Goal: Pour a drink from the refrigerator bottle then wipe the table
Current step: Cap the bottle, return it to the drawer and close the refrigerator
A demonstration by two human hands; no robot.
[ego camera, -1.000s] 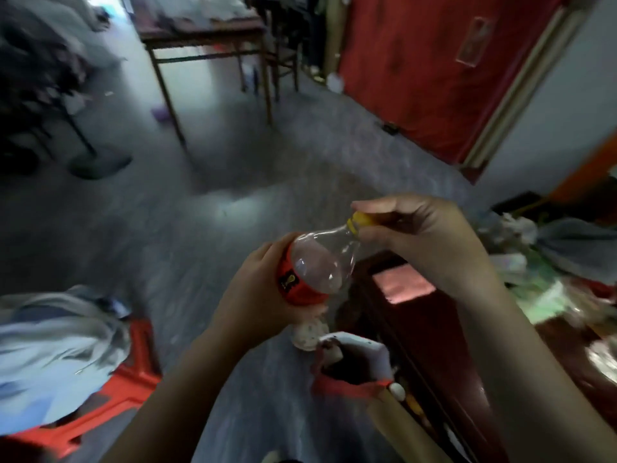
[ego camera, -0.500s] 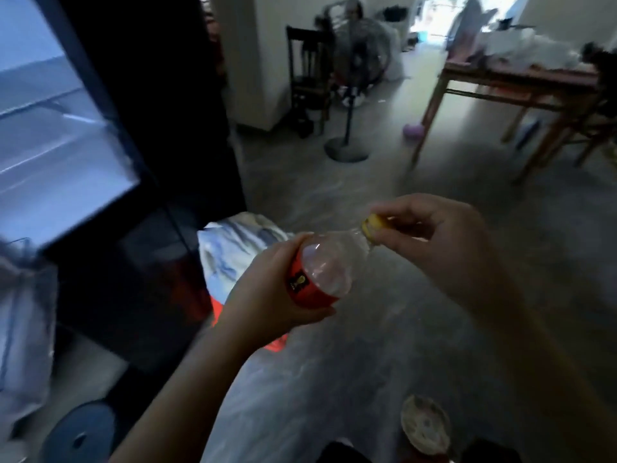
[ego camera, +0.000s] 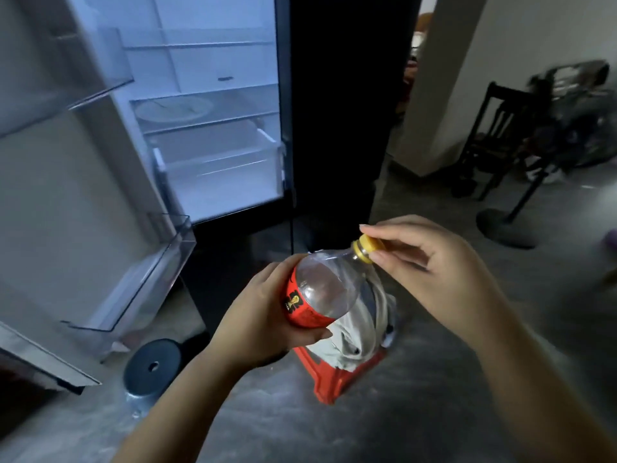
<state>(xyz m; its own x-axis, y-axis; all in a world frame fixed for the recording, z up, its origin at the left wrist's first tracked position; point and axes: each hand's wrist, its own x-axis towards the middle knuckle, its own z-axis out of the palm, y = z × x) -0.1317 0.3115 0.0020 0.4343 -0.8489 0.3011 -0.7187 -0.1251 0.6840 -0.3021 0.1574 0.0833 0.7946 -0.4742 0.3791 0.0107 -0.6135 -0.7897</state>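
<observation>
The open white-lined refrigerator (ego camera: pixel 213 128) stands at the left, its clear plastic door bin (ego camera: pixel 157 265) hanging empty. In front of it the left hand (ego camera: pixel 260 322) grips the clear plastic bottle with the red label (ego camera: pixel 320 292) in mid-air, fingers (ego camera: pixel 300 333) wrapped round the label, neck tilted up to the right. The right hand (ego camera: pixel 434 275) pinches the yellow screw cap (ego camera: pixel 367 248), which sits on the neck. The cap is likely the step in hand, though which way it turns cannot be told. No cup or bench shows, so pouring calls for carrying the bottle to one.
</observation>
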